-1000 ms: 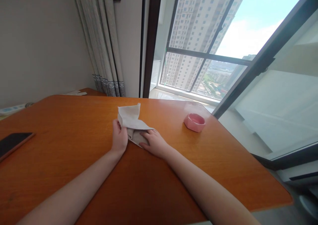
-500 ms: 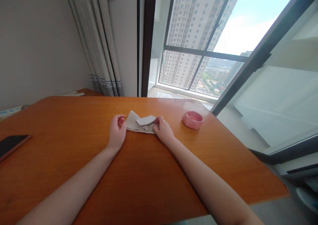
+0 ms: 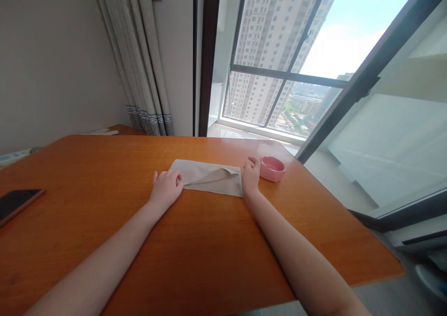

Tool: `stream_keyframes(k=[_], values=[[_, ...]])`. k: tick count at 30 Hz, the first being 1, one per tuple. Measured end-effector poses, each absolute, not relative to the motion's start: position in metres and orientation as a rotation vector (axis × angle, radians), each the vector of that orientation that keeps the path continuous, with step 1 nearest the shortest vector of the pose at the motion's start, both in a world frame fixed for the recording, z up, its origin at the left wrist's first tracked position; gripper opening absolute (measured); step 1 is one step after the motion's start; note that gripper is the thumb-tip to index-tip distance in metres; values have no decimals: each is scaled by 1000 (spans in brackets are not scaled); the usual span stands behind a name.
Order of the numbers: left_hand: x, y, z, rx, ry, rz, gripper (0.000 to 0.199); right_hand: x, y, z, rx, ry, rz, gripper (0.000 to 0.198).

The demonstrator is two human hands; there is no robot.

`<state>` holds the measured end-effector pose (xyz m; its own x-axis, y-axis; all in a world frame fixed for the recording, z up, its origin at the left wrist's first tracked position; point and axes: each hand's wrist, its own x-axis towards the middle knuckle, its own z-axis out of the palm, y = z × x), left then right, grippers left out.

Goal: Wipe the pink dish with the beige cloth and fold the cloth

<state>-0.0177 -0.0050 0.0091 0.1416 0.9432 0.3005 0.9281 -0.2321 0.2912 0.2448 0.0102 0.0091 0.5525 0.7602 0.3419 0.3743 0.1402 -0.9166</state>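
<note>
A light grey-beige cloth lies folded into a long strip on the wooden table, with a loose slanting fold across its upper layer. At its left end my left hand is closed, the bent fingers over the lower left edge of the cloth. My right hand stands at the right end, touching or almost touching the short edge. Its fingers are curled in, with no cloth visible in them. Just to the right of that hand sits a pink angular bowl, partly behind the fingers.
The brown table ends at a slanting edge on the right. A dark phone lies at the far left. Behind the table hang grey curtains beside a dark-framed window.
The bunched cloth has been spread into a flatter, longer strip. My right hand has moved right, towards the bowl, and let go of the cloth flap. My left hand has come onto the left edge.
</note>
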Motion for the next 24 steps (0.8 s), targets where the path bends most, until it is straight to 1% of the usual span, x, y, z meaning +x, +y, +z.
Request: stream_keyframes(k=[3,6,8,10,13,18,19,22,24], values=[[-17,-4,11,2395,1891,789,21,237,3,17,-1382,-1114,253,34],[-15,-4,9,2447,1726,710,24,221,-4,18,-1366,-1647,201,36],[-15,-5,8,2438,1684,600,20,215,-8,14,-1465,-1987,158,45],[-15,-5,8,2409,1688,552,17,213,-9,9,-1603,-2179,162,54],[-15,-8,11,2363,1740,521,13,220,-6,4,-1695,-2265,187,54],[-11,-16,17,2318,1811,428,5,236,2,8,-1688,-2253,49,41],[-10,-17,17,2333,1787,442,5,238,3,10,-1676,-2249,67,44],[-8,-18,15,2410,1679,532,8,238,1,11,-1643,-2247,180,63],[-8,-17,13,2449,1629,567,8,237,1,10,-1658,-2231,218,66]])
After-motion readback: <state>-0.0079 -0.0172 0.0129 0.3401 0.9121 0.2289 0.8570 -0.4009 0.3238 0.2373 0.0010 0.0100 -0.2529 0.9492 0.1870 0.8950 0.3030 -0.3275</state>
